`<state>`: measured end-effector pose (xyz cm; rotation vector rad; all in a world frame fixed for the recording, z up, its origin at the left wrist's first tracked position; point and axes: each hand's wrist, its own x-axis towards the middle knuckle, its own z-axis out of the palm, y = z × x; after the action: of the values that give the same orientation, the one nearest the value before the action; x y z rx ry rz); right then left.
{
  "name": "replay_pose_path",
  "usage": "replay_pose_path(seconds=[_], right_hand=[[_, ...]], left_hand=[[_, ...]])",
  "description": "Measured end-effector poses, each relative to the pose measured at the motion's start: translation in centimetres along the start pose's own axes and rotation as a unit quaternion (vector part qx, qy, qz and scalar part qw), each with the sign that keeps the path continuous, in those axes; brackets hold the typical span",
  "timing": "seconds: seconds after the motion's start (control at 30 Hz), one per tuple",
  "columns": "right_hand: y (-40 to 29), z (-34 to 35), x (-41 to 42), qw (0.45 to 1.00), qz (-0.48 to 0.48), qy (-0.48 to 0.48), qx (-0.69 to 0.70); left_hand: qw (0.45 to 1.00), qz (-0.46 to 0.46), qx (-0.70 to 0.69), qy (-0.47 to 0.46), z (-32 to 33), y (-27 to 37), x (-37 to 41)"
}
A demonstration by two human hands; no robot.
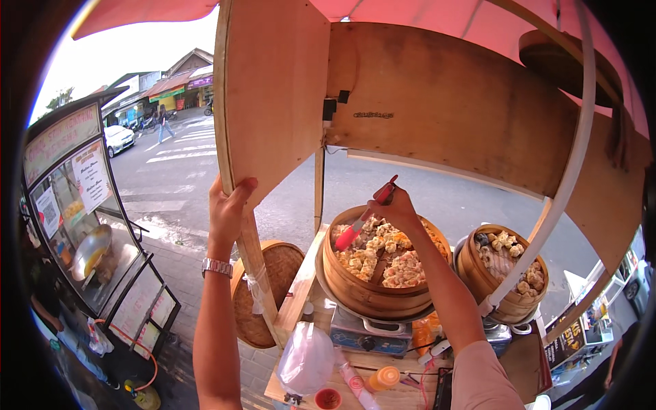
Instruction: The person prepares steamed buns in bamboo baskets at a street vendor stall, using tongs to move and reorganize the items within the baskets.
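Note:
My right hand [397, 207] holds red-and-metal tongs [360, 223] over a large round bamboo steamer [376, 302]. Their red tips point down at the dumplings [359, 264] on the steamer's left side; whether they touch any is too small to tell. Shumai-like dumplings [405, 269] lie in groups inside, with part of the bottom bare. My left hand [229, 205] grips the lower edge of an upright plywood panel [277, 97], its thumb on the panel face. The steamer sits on a metal pot above a blue gas stove [370, 335].
A smaller bamboo steamer [499, 294] with dumplings stands right, behind a white pole [556, 225]. A woven lid [269, 292] leans left. Nearer me are a plastic bag [306, 359], orange bottle [383, 379] and red sauce cup [328, 398]. Another food cart [97, 215] stands far left.

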<state>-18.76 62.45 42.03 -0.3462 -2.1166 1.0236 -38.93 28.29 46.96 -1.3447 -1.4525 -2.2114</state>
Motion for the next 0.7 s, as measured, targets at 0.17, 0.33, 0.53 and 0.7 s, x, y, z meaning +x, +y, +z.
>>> replay_pose_path(seconds=[0.17,0.33,0.53,0.7], right_hand=[[-0.5,0.7,-0.6,0.999,0.046,0.015,0.015],[-2.4,1.6,-1.1,0.999,0.013,0.051,-0.001],[-4.7,2.3,-1.5,0.997,0.058,0.048,0.006],[-2.8,0.1,-0.1,0.973,-0.032,0.174,-0.148]], left_hand=[[1.0,-0.027,-0.001,-0.01,-0.3,0.0,-0.1],[0.999,-0.023,0.024,-0.011,-0.5,-0.4,0.1],[1.0,-0.017,-0.009,-0.003,-0.1,-0.1,0.0],[1.0,-0.003,0.007,-0.001,-0.3,-0.2,0.1]])
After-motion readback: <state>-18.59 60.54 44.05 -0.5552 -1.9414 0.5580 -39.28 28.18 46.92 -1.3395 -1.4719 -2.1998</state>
